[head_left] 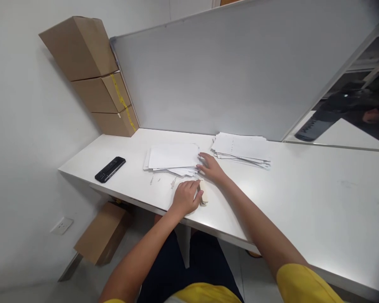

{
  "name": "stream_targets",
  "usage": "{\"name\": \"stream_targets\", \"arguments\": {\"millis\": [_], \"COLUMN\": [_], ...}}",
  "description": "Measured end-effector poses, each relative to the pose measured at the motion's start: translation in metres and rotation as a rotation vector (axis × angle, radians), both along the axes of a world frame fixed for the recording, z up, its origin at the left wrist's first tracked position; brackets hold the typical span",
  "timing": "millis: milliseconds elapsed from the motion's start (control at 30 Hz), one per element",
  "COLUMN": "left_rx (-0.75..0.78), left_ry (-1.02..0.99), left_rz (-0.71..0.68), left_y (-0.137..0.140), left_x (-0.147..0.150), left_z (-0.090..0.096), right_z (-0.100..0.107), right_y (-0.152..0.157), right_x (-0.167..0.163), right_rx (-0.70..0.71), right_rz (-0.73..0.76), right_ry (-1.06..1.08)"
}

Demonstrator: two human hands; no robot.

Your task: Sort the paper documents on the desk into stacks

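Observation:
A cream-coloured stapler (204,192) lies on the white desk close to the front edge. Just left of it my left hand (185,197) rests on the desktop, thumb and index finger apart, their tips at the stapler's side without closing round it. My right hand (212,168) is beside the right edge of a stack of white paper sheets (173,155). Its fingers are spread, and the fingertips reach the edge of the sheets. The stack is uneven, with several sheets sticking out at the front and left.
A second paper stack (240,145) lies at the back right, before a grey-white partition (208,75). A black phone (110,169) lies at the left. Cardboard boxes (91,50) are piled in the left corner; another box (102,231) stands below the desk (303,202).

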State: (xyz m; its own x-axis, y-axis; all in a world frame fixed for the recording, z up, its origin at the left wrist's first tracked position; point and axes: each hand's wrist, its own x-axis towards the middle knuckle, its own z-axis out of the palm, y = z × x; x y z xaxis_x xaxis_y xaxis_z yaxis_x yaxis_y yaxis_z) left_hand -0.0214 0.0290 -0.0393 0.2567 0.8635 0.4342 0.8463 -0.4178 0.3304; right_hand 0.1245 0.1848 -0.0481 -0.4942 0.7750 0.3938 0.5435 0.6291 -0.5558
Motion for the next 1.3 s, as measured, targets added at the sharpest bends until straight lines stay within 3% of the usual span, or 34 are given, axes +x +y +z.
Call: {"name": "stream_targets", "arguments": {"millis": [67, 200, 400, 533, 633, 867, 1067, 1300], "left_rx": [0.017, 0.074, 0.193, 0.151, 0.133, 0.172, 0.223, 0.194], "left_ry": [-0.026, -0.106, -0.051, 0.007, 0.057, 0.124, 0.147, 0.180], "left_rz": [0.014, 0.093, 0.197, 0.327, 0.371, 0.328, 0.342, 0.313], "left_y": [-0.002, 0.008, 0.059, 0.078, 0.080, 0.079, 0.082, 0.079], "left_x": [0.000, -0.013, -0.076, -0.101, -0.102, -0.099, -0.100, -0.096], "left_z": [0.000, 0.003, 0.012, 0.006, -0.001, -0.005, -0.011, -0.009], "right_z": [-0.004, 0.000, 0.010, 0.008, 0.003, -0.007, -0.014, -0.019], "right_y": [0.001, 0.001, -0.001, 0.000, 0.002, 0.003, 0.009, 0.010], "right_x": [-0.002, 0.000, 0.000, -0.001, -0.001, 0.001, 0.001, 0.000], "right_rx": [0.024, 0.022, 0.038, 0.047, 0.111, 0.289, 0.292, 0.234], "right_rz": [0.071, 0.075, 0.079, 0.068, 0.093, 0.089, 0.168, 0.144], "right_ry": [-0.092, -0.201, -0.217, -0.218, -0.212, -0.198, -0.174, -0.088]}}
